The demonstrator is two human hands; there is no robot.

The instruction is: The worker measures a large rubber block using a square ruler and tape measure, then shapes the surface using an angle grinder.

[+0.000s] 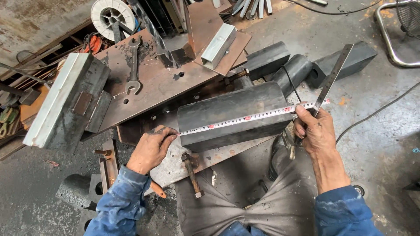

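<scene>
So there's a tape measure [245, 118] stretched flat along the top of a dark curved steel block [232, 116], running pretty much the whole length of it from the left end to the right end and a bit past. The block sits on a rusty steel plate [144, 78] on the shop floor, right in front of the person's knees. The left hand [151, 148] pins the start of the tape down at the block's lower left corner, fingers curled and pressing on it. The right hand [313, 131] is closed around the far end of the tape at the block's right edge, and the same hand also has a steel ruler [333, 78] pinched in it, sticking up and away at an angle, plus a thin dark rod [292, 83] poking up just beside it. Under the block, near the left hand, a rusty bolt [192, 175] lies on a lighter piece of plate. Further back on the rusty plate there's an open-ended wrench [133, 65], and beyond that a short bit of square tube [218, 46]. Off to the left is a chunky grey steel beam section [65, 100], with a white wire spool [113, 14] behind it. A couple more dark curved steel pieces [297, 67] lie behind the block on the right.
</scene>
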